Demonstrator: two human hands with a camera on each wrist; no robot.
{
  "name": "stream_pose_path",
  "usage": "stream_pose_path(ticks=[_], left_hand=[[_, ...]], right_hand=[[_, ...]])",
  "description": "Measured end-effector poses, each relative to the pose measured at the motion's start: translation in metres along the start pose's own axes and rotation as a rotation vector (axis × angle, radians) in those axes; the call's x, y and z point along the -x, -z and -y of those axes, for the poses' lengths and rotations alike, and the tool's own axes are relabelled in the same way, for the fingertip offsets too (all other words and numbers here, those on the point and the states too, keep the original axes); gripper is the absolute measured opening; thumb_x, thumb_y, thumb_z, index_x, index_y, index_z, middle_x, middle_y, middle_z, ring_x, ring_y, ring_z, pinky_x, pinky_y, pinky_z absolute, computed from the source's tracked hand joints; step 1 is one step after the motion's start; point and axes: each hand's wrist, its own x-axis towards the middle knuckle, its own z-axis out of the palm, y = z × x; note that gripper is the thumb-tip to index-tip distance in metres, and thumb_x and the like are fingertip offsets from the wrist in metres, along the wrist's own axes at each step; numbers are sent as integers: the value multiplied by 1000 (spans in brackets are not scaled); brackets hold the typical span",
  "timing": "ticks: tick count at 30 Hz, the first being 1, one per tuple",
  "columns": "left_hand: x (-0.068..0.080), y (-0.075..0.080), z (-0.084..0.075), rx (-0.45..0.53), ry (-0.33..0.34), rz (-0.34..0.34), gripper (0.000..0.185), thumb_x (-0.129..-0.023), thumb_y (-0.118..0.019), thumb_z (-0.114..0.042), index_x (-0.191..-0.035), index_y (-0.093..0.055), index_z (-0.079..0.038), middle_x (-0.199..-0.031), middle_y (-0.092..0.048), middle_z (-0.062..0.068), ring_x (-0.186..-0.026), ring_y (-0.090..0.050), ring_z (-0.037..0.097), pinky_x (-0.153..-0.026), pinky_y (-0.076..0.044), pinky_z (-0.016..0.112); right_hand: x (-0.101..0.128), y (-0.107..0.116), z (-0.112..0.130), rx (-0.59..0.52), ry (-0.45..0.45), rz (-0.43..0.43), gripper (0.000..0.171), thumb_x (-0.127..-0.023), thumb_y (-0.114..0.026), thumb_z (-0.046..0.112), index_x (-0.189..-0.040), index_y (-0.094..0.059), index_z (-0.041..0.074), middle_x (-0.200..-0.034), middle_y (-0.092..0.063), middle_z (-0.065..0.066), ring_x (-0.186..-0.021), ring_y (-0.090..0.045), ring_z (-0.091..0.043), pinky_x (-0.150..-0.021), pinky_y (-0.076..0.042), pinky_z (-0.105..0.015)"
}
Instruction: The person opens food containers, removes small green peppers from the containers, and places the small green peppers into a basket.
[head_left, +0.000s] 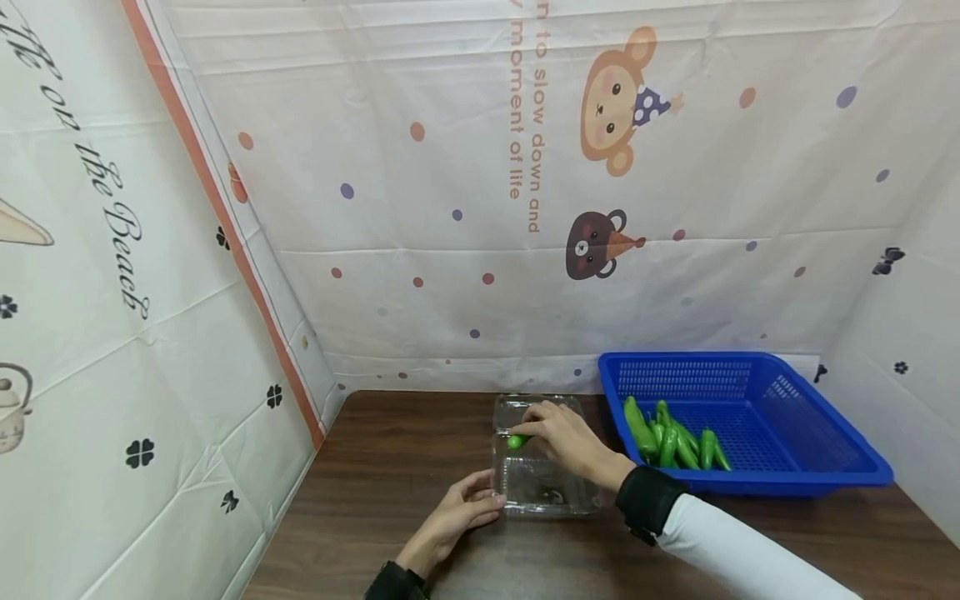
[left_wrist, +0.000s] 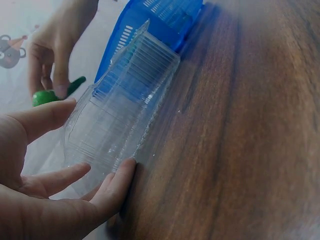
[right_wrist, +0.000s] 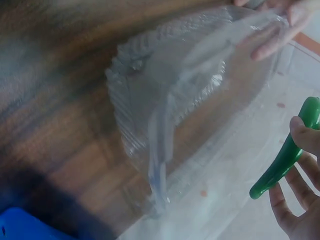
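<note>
A clear plastic clamshell box (head_left: 525, 485) stands on the brown wooden table, its lid half folded back toward the far side. My left hand (head_left: 459, 515) is at the box's near left side; its fairly straight, spread fingers touch the wall and rim in the left wrist view. Above the box, my right hand (head_left: 564, 437) pinches a green chili pepper (right_wrist: 281, 167) between thumb and fingers. The pepper is slim and slightly curved, and in the head view the hand covers most of it.
To the right stands a blue plastic basket (head_left: 772, 477) with slotted walls. Several green peppers (head_left: 666, 446) lie at its near left side. Printed white cloth (head_left: 420, 208) hangs behind the table (head_left: 390, 467) and along both sides.
</note>
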Motion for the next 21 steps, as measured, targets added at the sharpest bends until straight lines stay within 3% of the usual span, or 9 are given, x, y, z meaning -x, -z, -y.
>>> stream_pose_path(ticks=[13,21], left_hand=[[2,-1,0,5,-8,-4,75,-97,-71,-16,-155,-31,8,-149,-40,31,-121,-60,22,-106,-56,43],[1,1,2,5,-25,10,77,-96,-72,-16,-155,-29,9,-151,-38,32,-123,-59,23,-108,-55,43]], right_hand=[[1,15,-7,42,-10,-58,44,-83,-82,1,-120,-77,24,-109,-69,-1,-104,-64,-21,-83,-58,-39],[8,36,-23,85,-11,-125,46,-80,-81,-5,-117,-78,23,-105,-68,-3,-96,-64,-21,-74,-55,-37]])
